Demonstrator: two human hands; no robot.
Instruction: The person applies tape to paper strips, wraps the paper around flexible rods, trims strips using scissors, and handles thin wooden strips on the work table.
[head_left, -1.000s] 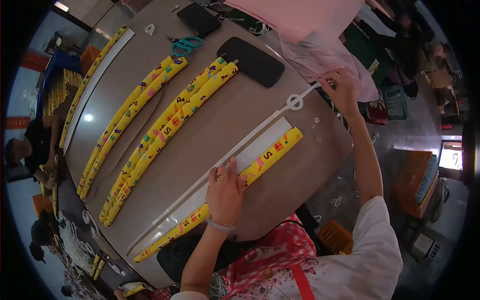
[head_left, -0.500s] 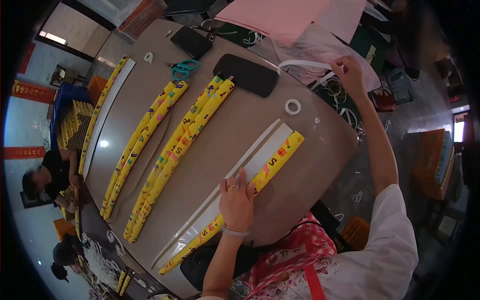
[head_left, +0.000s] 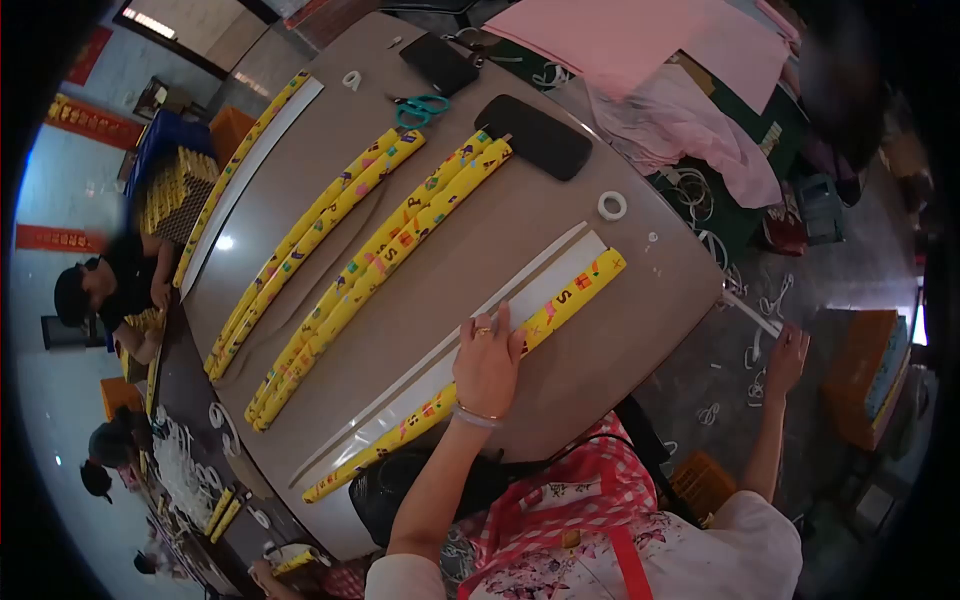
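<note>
My left hand (head_left: 488, 370) lies flat with its fingers spread across a yellow printed sheet (head_left: 555, 312), pressing it to the table. This long sheet has a white face showing, with a narrow pale strip (head_left: 425, 368) along its far side. Beyond the table's right edge, my right hand (head_left: 787, 358) is closed on the end of a thin white strip (head_left: 752, 312), whose other end reaches back to the table corner. Farther left on the table lie long yellow wrapped rolls (head_left: 375, 275). A roll of white tape (head_left: 612, 206) sits past the sheet's upper end.
Teal scissors (head_left: 420, 110), a black case (head_left: 533, 137) and a black wallet (head_left: 440, 63) lie along the table's far side. Pink sheets (head_left: 640, 45) are beyond it. Curled white strips and an orange crate (head_left: 862, 375) occupy the floor at right. Another person (head_left: 120, 290) works at left.
My right hand has swung down and outward from above the table's far corner to beyond its right edge, still holding the white strip. My left hand stays on the sheet. The view has shifted.
</note>
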